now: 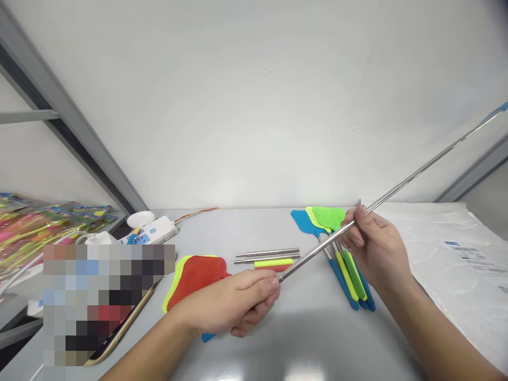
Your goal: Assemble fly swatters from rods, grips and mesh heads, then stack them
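Plain white wall: behind both hands.
Smooth grey tabletop: beneath the grip.
Creased white plastic sheeting with a printed label: right of the right hand.
Long, slim silver metal rod: held above the tabletop, tilted, rising from the left hand through the right hand to a blue end piece cut off at the frame edge. Left hand curls around the low end, thumb along it, the extremity hidden in the fist; right hand pinches the shaft farther up between thumb and fingers.
Heap of multicoloured items in clear plastic wrapping: far left of the grip.
Tan-edged, flat rectangular device, face pixelated: left of the left forearm.
Bundle of blue, yellow and green mesh-headed swatters: lying below the rod, partly behind the right hand.
Red mesh swatter head, overlapping a yellow mesh head: just beyond the left wrist.
White oblong power strip: beyond the left hand, leftward.
Slim silver metal tubes: just beyond the left hand.
Short yellow rod-shaped handle, red one alongside: nearer the left fingers.
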The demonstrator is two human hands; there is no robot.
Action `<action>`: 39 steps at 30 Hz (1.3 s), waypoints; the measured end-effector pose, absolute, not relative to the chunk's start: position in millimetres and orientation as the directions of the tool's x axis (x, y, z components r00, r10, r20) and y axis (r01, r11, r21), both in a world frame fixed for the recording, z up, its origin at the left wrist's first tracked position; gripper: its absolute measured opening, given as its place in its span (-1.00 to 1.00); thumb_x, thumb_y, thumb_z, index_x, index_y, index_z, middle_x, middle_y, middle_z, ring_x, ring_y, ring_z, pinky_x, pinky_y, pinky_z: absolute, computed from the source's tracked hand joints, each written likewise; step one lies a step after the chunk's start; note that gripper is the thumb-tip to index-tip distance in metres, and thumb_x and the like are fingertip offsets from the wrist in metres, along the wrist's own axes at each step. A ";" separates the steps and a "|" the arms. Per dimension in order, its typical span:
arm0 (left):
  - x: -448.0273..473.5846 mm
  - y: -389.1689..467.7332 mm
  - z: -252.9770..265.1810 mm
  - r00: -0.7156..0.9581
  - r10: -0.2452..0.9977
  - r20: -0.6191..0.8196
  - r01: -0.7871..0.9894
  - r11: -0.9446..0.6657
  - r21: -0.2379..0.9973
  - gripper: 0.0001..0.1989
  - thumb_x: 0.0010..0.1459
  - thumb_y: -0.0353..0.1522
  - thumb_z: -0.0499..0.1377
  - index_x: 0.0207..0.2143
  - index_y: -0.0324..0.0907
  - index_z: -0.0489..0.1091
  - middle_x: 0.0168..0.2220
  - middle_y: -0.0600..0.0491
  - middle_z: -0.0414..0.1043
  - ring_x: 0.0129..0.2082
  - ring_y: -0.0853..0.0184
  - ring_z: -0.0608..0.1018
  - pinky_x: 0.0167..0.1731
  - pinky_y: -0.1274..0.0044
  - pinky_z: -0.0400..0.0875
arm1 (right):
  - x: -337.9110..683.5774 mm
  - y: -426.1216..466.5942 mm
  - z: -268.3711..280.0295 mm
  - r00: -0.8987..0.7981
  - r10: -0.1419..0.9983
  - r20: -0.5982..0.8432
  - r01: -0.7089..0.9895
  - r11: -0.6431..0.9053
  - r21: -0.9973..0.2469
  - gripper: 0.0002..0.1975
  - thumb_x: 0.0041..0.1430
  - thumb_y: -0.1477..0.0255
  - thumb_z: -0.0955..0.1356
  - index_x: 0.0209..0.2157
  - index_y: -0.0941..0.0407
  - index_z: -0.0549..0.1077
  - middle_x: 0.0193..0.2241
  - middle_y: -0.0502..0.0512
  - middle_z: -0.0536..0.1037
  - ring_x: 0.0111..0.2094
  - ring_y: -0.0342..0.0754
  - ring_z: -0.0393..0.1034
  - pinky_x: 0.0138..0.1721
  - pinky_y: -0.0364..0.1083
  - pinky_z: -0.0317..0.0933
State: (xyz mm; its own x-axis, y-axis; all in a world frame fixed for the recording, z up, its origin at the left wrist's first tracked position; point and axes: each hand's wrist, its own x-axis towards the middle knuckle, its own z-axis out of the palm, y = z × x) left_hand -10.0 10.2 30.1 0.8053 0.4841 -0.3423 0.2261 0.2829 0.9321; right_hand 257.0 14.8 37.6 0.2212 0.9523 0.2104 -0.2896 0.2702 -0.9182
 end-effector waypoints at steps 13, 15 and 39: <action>-14.4 18.0 31.5 0.713 0.582 -0.391 0.183 0.384 0.905 -0.63 0.27 -0.05 0.07 -0.32 -0.18 0.29 -0.64 0.30 -0.10 -0.68 0.55 -0.08 -0.71 0.67 -0.07 | 260.6 18.3 38.5 0.348 0.896 0.277 -0.320 0.391 -0.863 -0.75 0.27 0.25 0.33 -0.43 0.09 0.45 -0.71 -0.11 0.14 -0.61 -0.19 0.01 -0.55 -0.16 -0.01; -13.2 17.2 30.7 0.706 0.600 -0.376 0.159 0.383 0.910 -0.64 0.27 -0.05 0.08 -0.31 -0.18 0.30 -0.65 0.31 -0.10 -0.68 0.55 -0.09 -0.71 0.66 -0.07 | 247.9 13.8 28.6 0.265 0.932 0.247 -0.299 0.323 -0.898 -0.73 0.27 0.20 0.31 -0.40 0.08 0.46 -0.70 -0.10 0.18 -0.60 -0.18 0.05 -0.54 -0.14 -0.01; 2.1 13.7 17.3 0.610 0.717 -0.338 -0.174 0.537 0.826 -0.49 0.27 0.04 -0.07 -0.29 -0.19 0.39 -0.58 0.20 0.11 -0.72 0.56 0.01 -0.76 0.67 0.06 | 217.0 6.0 6.4 0.107 0.977 0.184 -0.264 0.206 -0.942 -0.73 0.24 0.18 0.34 -0.39 0.09 0.46 -0.70 -0.11 0.24 -0.62 -0.23 0.08 -0.56 -0.16 -0.05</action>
